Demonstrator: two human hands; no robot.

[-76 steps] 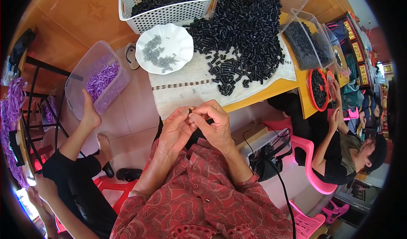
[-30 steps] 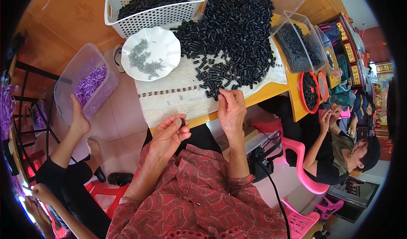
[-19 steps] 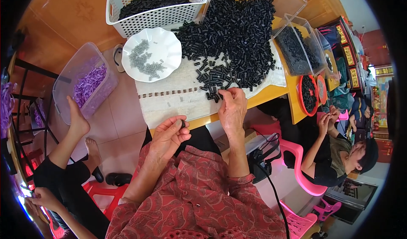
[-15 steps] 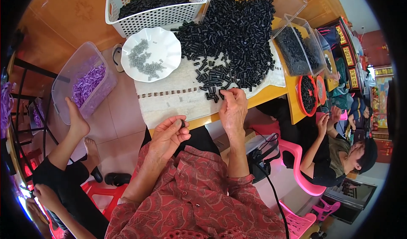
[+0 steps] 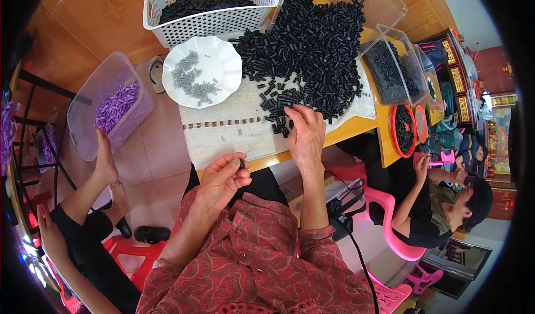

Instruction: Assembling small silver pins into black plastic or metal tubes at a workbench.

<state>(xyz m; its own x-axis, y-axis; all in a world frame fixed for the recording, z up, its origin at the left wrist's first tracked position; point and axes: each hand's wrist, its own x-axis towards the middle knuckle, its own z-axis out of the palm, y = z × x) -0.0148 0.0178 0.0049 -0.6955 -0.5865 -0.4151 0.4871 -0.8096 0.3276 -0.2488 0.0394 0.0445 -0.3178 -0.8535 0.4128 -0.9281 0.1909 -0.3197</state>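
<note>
Clock positions are read from the middle of the view. The left hand (image 5: 223, 177), at 8 o'clock, is off the pile, near the table edge; its thumb and fingers are clamped on a small black piece (image 5: 242, 163). That piece is dark and short, with most of its surface hidden by the fingertips. The right hand (image 5: 307, 135), towards 2 o'clock, reaches over the near edge of the pile of black pieces (image 5: 317, 52); its fingers are bent downwards, and it cannot be told whether they close on anything.

The pile, at 1 o'clock, consists of short black tubes, straight-sided, with a slight sheen, lying in every direction. It is heaped thickly at the far side and thins to loose single pieces at the near side, where the white cloth (image 5: 223, 144) shows between them.

At 11 o'clock a white plate (image 5: 225, 63) with a wavy rim holds small clear pieces (image 5: 192, 77); beyond it, a white basket (image 5: 214, 24) holds more black stock. At 3 o'clock a red bowl (image 5: 393, 138) contains dark pieces. At 2 o'clock stands a clear box (image 5: 393, 85) of black pieces
</note>
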